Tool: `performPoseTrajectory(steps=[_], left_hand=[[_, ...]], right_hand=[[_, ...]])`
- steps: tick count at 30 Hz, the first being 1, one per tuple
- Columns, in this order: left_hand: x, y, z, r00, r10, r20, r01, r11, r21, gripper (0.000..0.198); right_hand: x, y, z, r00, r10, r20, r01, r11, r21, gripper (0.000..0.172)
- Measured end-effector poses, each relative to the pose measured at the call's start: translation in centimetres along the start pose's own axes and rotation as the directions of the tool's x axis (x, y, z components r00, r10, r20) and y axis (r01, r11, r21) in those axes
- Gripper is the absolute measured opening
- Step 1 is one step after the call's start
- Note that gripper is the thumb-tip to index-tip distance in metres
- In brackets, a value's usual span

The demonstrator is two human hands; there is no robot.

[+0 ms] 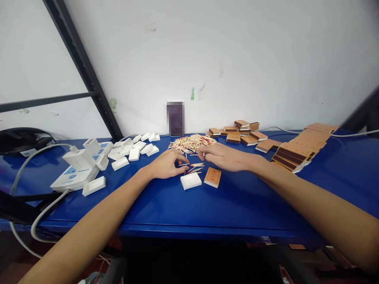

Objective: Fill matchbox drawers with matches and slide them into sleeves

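My left hand (166,163) rests low over the table, its fingers curved and its thumb apart from them, beside a small group of loose matches (195,170). Some match ends show in the gap between thumb and fingers. At the front edge of a large heap of matches (194,142), my right hand (225,156) has thumb and forefinger pinched together, with a match at the fingertips. Just in front of the hands lie a white matchbox tray (191,180) and an orange matchbox sleeve (212,177).
Several white trays (134,154) lie left of the heap, near a power strip (75,177) with plugs and cables. Orange matchbox sleeves (233,137) are piled at the back right, with a long stack of flat sleeves (304,144) farther right. A dark pixelated rectangle (176,118) stands by the wall.
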State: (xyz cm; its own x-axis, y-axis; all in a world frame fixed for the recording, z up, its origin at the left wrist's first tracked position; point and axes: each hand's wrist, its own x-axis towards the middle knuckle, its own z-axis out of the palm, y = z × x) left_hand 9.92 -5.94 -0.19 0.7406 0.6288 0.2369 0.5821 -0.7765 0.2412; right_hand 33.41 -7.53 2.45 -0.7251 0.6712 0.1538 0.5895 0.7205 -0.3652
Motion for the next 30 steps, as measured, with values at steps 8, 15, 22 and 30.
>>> performPoseTrajectory(steps=[8,15,22,30], left_hand=[[0.1,-0.5,0.1,0.999,-0.035,-0.02,0.035,0.999,-0.003,0.024],[0.4,-1.0,0.6,0.997,-0.073,-0.032,0.069,0.993,-0.099,0.023],[0.7,-0.6,0.8,0.997,-0.04,-0.066,0.035,0.996,-0.081,0.023],[-0.2,0.0,-0.4,0.999,-0.04,-0.021,0.043,0.986,0.163,0.026]], right_hand=[[-1.1,-1.1,-1.3,0.946,0.199,0.257,-0.178,0.979,-0.1,0.03],[-2.3,0.9,-3.2,0.959,0.2,0.2,-0.164,0.969,-0.182,0.016],[-0.5,-0.7,-0.1,1.0,-0.016,-0.027,0.009,0.97,-0.242,0.02],[0.5,0.3,2.4,1.0,0.01,-0.007,-0.012,0.94,-0.341,0.022]])
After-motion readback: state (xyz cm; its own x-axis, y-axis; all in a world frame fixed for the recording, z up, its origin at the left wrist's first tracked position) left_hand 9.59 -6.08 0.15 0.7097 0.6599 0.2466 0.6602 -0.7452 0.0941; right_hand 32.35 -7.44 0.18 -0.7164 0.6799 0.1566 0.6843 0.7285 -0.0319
